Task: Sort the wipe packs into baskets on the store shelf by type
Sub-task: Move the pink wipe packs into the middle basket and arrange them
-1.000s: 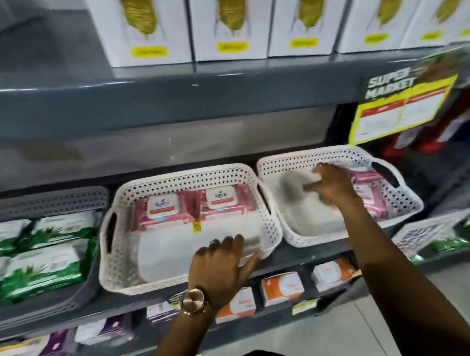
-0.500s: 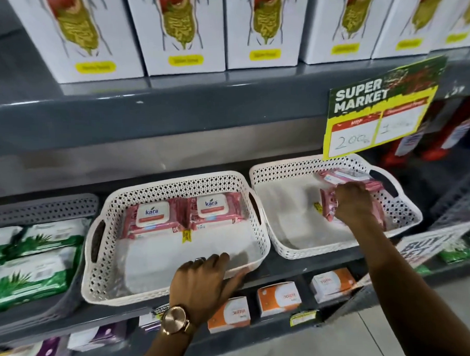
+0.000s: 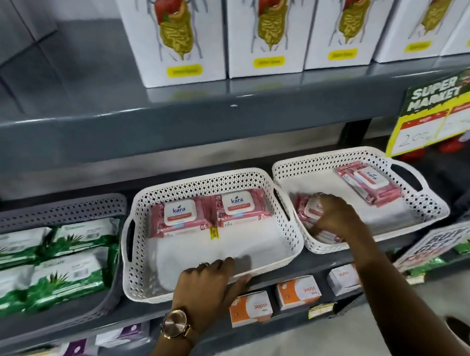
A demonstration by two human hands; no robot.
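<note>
Sorting of pink wipe packs, mid-step: we see the right hand (image 3: pixel 335 216) lowered into the right white basket (image 3: pixel 429 212), its fingers (image 3: pixel 315 229) curled down over a small stack of pink packs (image 3: pixel 306 211) at the basket's near-left corner. The fingers are closed around the stack's top and near edge; whether it is already lifted clear of the basket floor we cannot tell. A further pink pack (image 3: pixel 368 184) lies apart from it toward the far right of the same basket, lid up and turned at an angle.

The left hand (image 3: pixel 211 283) rests on the near rim of the middle white basket (image 3: pixel 129 247), fingers spread and slightly bent, thumb against the front wall, gripping no pack; we judge that it steadies the basket. Inside, two pink packs (image 3: pixel 208 214) lie side by side against the far wall, leaving the near half bare. The grey basket (image 3: pixel 57 209) to the left holds green packs (image 3: pixel 54 261) only.

We read the step as gathering like packs into one basket. The next move would call for a firm pinch on the whole stack so that no pack slips out, a lift over both rims, and a flat placement in the bare near half.
</note>
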